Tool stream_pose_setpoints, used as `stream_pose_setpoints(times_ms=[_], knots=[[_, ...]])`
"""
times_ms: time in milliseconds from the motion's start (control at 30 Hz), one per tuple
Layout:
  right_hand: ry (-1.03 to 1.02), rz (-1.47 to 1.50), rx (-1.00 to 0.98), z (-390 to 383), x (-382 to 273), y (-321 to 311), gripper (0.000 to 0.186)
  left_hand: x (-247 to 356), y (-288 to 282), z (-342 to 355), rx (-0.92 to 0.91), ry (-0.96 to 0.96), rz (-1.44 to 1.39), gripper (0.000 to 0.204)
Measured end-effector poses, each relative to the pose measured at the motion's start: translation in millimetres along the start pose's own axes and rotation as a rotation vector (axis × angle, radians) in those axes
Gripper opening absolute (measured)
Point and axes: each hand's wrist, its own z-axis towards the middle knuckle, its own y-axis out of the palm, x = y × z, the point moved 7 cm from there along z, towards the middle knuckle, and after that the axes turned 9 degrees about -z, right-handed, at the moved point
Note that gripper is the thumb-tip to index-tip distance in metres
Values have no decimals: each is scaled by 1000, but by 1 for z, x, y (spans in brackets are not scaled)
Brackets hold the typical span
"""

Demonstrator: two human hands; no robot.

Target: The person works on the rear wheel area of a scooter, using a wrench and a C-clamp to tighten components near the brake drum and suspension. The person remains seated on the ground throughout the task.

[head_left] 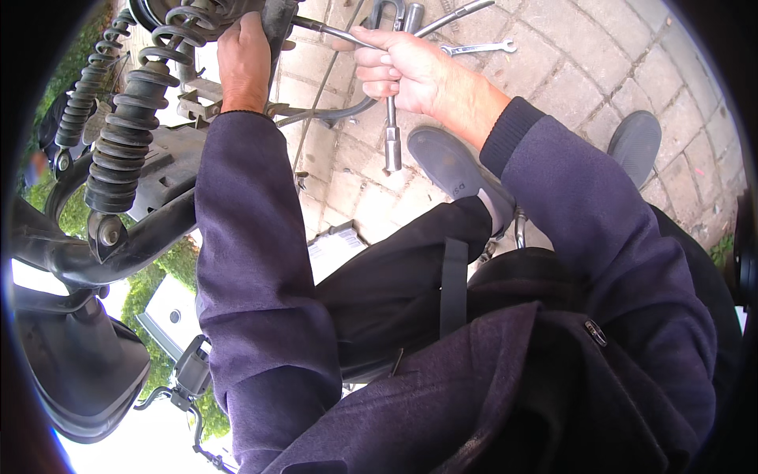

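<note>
My right hand (407, 73) is closed round the middle of a Y-shaped socket wrench (392, 138). One arm of the wrench points left to the dark metal bar (278, 28); another hangs down with its socket end toward the paving. The third slants up to the right. My left hand (243, 67) is wrapped round the dark bar, thumb on the near side and most fingers hidden behind it. Close to the left hand are a coil spring shock absorber (130, 134) and a metal bracket (197, 103) of the vehicle. The tip of the wrench's left arm is partly hidden.
A combination wrench (482, 48) lies on the paving (553, 87) beyond my right hand, near a curved metal piece (385, 11). A second shock absorber (91, 79) and black frame tubes (118, 253) fill the left side. My shoe (446, 162) stands below the socket wrench.
</note>
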Motion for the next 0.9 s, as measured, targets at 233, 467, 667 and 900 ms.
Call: stream_pose_setpoints(times_ms=[233, 467, 667, 900], knots=[[-711, -1270, 371, -29, -50, -9, 30, 3, 3, -6, 16, -57, -99, 48], [-1069, -1643, 355, -39, -52, 15, 23, 10, 5, -10, 42, -73, -161, 48], [-1058, -1743, 448, -34, -49, 22, 19, 7, 6, -9, 10, -97, -159, 47], [-1057, -2023, 475, -31, -46, 27, 19, 5, 5, -8, -1, -92, -134, 47]])
